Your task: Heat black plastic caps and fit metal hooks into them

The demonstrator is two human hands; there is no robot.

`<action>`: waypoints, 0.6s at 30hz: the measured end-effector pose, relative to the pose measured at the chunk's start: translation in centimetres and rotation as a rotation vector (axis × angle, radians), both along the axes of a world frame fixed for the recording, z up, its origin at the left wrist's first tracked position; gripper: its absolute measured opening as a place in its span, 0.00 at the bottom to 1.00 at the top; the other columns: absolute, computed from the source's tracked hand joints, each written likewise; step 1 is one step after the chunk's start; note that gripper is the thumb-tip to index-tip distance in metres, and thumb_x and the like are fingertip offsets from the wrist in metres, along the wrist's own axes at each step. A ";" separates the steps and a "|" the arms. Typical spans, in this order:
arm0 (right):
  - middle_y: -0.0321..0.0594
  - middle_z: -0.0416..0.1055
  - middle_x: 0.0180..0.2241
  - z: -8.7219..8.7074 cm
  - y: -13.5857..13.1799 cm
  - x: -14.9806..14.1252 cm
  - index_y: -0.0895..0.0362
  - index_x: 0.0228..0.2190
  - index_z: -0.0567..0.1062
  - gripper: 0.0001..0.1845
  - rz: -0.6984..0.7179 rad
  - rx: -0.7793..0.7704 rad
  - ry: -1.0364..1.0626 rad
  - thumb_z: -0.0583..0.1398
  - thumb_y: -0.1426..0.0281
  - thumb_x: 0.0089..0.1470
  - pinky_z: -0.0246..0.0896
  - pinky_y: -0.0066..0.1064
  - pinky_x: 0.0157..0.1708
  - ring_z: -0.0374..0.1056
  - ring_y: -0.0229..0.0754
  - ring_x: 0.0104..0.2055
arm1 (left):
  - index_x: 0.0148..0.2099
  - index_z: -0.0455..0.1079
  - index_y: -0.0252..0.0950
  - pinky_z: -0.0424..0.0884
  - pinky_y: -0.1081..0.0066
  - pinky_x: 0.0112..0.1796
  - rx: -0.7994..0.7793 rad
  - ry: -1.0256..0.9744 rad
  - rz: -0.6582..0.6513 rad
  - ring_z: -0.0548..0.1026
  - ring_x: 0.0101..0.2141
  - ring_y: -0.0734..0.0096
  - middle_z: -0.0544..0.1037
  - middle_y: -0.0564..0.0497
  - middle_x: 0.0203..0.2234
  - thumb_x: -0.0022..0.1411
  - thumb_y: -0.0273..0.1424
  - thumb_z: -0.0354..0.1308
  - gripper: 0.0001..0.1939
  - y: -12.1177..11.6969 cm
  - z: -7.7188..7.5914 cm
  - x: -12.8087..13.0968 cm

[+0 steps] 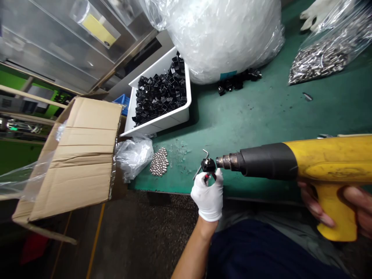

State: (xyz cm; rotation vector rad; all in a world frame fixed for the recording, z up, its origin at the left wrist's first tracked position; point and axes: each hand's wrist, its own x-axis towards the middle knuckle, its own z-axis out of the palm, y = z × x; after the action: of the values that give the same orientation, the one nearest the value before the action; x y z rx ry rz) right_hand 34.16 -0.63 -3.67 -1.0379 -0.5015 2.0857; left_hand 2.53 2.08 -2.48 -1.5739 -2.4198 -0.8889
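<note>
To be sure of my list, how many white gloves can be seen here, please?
2: a worn glove on the left hand; a loose glove at the top right by the bag of metal parts, partly cut off. More may be hidden.

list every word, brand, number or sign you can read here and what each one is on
No text can be read for certain.
Yellow heat gun: raised marking on its side, too blurred to read.
Yellow label, upper left: dark mark, too small to read.
Teal patch on the large plastic bag: no readable text.
</note>
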 end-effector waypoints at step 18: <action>0.45 0.71 0.29 1.3 0.1 -0.3 0.54 0.49 0.75 0.33 -0.013 -0.091 0.034 0.59 0.42 0.54 0.62 0.32 0.23 0.64 0.43 0.23 | 0.34 0.71 0.39 0.67 0.72 0.31 0.016 0.042 -0.062 0.73 0.24 0.72 0.76 0.55 0.25 0.56 0.44 0.67 0.15 0.2 0.2 0.0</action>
State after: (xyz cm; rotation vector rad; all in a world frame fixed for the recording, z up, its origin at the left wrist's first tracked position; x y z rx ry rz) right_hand 33.90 -0.53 -2.38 -1.0525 -0.3845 2.1276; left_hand 2.52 2.24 -2.25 -1.6534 -2.3423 -0.8742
